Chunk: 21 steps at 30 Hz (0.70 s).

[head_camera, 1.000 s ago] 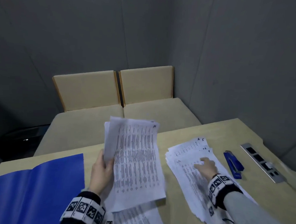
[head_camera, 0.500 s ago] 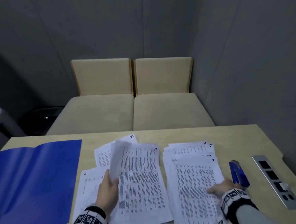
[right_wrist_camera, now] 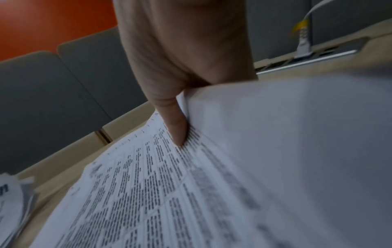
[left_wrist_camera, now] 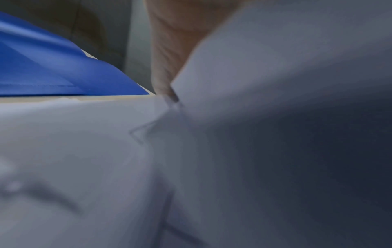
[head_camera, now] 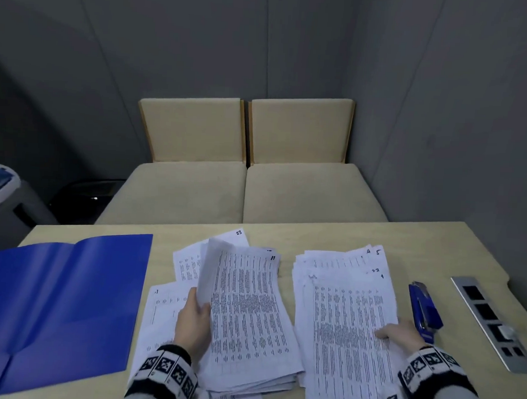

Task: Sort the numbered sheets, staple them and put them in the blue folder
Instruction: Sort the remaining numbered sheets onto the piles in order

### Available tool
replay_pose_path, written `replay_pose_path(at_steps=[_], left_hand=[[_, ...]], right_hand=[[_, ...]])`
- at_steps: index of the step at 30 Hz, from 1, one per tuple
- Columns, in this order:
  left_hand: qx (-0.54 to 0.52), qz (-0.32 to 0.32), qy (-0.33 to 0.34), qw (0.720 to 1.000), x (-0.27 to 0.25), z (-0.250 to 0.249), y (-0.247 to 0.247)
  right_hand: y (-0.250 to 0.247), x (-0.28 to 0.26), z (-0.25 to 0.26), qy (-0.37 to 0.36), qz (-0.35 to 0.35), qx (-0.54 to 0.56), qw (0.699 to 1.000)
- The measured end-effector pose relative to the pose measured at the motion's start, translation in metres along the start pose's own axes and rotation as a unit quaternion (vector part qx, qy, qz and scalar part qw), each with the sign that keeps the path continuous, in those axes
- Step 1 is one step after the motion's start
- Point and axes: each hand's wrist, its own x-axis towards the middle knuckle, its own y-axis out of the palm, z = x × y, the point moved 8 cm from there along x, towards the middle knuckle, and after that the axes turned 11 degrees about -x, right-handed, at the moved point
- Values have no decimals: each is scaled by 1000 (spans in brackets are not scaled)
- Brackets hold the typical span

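Two stacks of printed, hand-numbered sheets lie side by side on the light wooden desk [head_camera: 361, 235]. Left stack [head_camera: 249, 320]: top sheet marked 11 at its upper right corner, left edge lifted and curled upward. Left hand [head_camera: 195, 321] grasps that curled edge, thumb on the printed face, fingers behind the paper; the left wrist view shows one finger [left_wrist_camera: 167, 55] pressed against the raised sheet, rest of the hand hidden by paper. A sheet marked 23 [head_camera: 223, 243] pokes out behind this stack at the far side; another loose sheet [head_camera: 161, 313] lies under the hand on the left, just beside the folder. Right stack [head_camera: 348, 313]: fanned, corners reading 4, 5, 22 and 1 visible at the far right edge. Right hand [head_camera: 398, 331] sits on the stack's right edge near the desk front; in the right wrist view its thumb [right_wrist_camera: 176, 127] lies on the printed top sheet while the fingers hook under a lifted bundle of sheets, so it grips the edge of the right stack. Blue folder [head_camera: 61, 304] lies opened flat at the left of the desk, apart from both hands. Blue stapler [head_camera: 424, 311] rests just right of the right stack, touching nothing but the desk. Metal socket panel [head_camera: 494, 321] set into the desk at far right. Beige upholstered bench [head_camera: 244, 192] beyond the desk, against grey wall panels.
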Motion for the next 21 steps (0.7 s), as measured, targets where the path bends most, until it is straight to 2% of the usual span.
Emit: replay_pose_path(at_steps=[5,8,10,14,17,21], left_hand=[[-22,-32,-13,999,2,14,-8],[-59,-17,-14,998,1,11,-1],[-77,7,-18,997,3,7,12],[-116,85,-51,988,16,18,73],[-136,161,-83,974,17,25,131],[-190,253,-128,940,-15,-22,173]], right_hand=[[-20,-1,-7,-39,17,177,983],[-29,2,-10,-41,67,305,949],[-28,-5,-4,-37,103,347,931],[-1,-28,10,-29,184,297,937],[27,-35,5,8,240,228,944],[35,1,-25,39,212,132,968]])
